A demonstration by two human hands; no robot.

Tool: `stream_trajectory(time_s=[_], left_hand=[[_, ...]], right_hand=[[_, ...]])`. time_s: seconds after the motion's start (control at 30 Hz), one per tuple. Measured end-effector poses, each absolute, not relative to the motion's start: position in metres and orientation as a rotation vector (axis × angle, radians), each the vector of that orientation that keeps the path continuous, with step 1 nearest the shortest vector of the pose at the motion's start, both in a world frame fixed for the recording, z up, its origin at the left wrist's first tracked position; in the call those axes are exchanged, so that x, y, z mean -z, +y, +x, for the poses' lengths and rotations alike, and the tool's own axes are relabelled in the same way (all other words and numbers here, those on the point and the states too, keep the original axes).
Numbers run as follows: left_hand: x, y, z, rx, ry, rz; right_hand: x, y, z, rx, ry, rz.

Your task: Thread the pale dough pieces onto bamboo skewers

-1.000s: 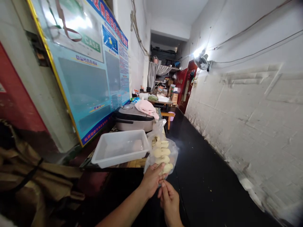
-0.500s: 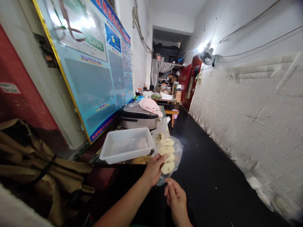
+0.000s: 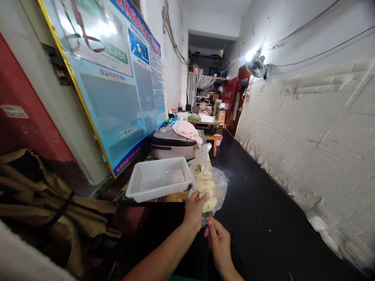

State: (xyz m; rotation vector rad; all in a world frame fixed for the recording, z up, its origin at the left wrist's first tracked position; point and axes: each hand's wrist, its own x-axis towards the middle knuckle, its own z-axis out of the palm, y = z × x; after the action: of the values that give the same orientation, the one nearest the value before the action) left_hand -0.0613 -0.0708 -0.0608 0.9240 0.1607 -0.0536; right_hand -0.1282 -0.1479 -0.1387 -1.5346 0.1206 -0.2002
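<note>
My left hand (image 3: 193,208) is closed round the lower part of a clear plastic bag (image 3: 220,186) that covers a skewer of several pale dough pieces (image 3: 205,186). My right hand (image 3: 218,239) sits just below it, fingers pinched on the thin skewer stick (image 3: 209,214) that pokes out under the lowest piece. Both hands hang over the dark floor at the front edge of a table. A white plastic tray (image 3: 137,184) stands on the table just left of the bag.
A grey cooker (image 3: 170,143) with a pink cloth (image 3: 187,130) on it stands behind the tray. A blue poster (image 3: 117,86) covers the left wall. A brown bag (image 3: 49,207) lies at the lower left. A person sits at a far table (image 3: 203,123). The black floor (image 3: 258,210) runs along the white wall.
The skewer and bag have stayed in my hands. My right hand has shifted slightly along the stick, and the camera view has drifted a little.
</note>
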Motion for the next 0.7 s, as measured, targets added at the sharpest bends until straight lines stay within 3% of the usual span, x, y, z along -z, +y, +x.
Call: stream_trajectory(time_s=[0.7], left_hand=[[0.0637,-0.0761,-0.0609,0.134,0.282,0.785]], right_hand=[[0.1397,-0.1425,-0.1248,0.204,0.107,-1.518]])
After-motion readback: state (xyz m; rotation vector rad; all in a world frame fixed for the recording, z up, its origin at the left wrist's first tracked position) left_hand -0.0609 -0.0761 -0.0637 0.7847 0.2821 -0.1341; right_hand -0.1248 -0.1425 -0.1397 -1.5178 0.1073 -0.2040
